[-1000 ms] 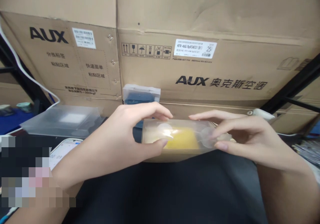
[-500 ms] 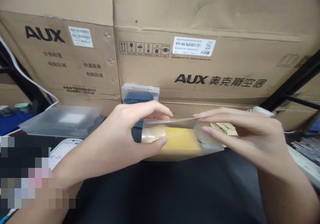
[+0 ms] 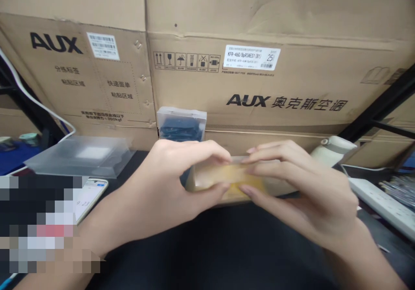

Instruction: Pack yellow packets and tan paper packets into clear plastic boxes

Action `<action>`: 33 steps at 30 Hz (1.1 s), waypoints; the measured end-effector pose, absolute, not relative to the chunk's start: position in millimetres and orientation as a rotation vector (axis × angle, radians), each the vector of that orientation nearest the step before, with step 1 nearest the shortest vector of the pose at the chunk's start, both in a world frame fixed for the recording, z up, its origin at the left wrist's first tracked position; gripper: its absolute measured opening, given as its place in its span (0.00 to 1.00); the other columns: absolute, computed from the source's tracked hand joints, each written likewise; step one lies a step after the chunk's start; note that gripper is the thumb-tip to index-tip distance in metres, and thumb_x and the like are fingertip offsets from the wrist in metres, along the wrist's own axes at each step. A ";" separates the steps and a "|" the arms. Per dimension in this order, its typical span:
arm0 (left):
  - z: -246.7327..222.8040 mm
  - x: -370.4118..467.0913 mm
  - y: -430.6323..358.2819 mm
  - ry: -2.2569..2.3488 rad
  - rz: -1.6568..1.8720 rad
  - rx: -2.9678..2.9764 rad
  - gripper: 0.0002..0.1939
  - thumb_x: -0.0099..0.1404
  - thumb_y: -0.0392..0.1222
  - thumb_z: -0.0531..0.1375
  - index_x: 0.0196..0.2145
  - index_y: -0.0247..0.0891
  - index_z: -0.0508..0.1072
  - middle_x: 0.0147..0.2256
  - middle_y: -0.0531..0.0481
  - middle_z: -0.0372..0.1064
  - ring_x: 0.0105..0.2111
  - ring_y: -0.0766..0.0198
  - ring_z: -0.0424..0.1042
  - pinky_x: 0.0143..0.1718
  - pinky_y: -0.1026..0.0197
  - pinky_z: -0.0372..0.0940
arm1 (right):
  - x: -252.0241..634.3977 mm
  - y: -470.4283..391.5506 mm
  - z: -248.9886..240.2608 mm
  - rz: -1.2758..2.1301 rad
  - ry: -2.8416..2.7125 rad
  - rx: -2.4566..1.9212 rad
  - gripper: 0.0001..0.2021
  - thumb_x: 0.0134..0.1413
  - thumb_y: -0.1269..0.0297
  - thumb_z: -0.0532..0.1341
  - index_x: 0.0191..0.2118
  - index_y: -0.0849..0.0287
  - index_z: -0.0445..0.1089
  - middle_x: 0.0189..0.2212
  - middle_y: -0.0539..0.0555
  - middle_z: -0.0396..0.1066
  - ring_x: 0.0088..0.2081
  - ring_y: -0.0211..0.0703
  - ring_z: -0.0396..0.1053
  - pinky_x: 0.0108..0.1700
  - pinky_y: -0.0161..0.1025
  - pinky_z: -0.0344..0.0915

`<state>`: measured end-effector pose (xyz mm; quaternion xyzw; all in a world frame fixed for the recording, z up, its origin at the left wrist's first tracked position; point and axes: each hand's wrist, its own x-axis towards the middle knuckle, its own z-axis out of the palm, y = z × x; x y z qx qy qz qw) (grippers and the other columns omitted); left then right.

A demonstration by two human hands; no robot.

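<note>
A clear plastic box (image 3: 210, 175) with something yellow inside lies between both hands over the black surface; it is blurred. My left hand (image 3: 175, 182) holds its left part, fingers on the far edge and thumb on the near side. My right hand (image 3: 301, 190) bends over its right part, with fingertips at the top and the thumb at the near edge. Right behind my left hand stands another clear box (image 3: 183, 123) with dark blue contents, its lower part hidden.
Large AUX cartons (image 3: 285, 82) stand behind. To the left are a clear flat case (image 3: 81, 151) and a phone (image 3: 92, 199). A pale bottle (image 3: 333, 149) and a white power strip (image 3: 385, 203) are at the right. Black cloth (image 3: 210, 246) covers the front.
My right hand has moved left and slightly down along the clear box. The raised clear flap is no longer seen standing up. More of the bottle and power strip shows.
</note>
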<state>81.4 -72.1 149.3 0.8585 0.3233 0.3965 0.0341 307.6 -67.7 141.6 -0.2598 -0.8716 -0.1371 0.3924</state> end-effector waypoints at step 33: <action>144.7 88.4 -74.0 0.953 1.265 2.517 0.11 0.56 0.39 0.62 0.39 0.44 0.71 0.35 0.58 0.74 0.34 0.65 0.73 0.34 0.65 0.66 | 300.3 -77.3 137.7 -0.422 -2.153 -0.747 0.06 0.54 0.73 0.59 0.34 0.54 0.71 0.36 0.51 0.75 0.40 0.43 0.72 0.57 0.53 0.56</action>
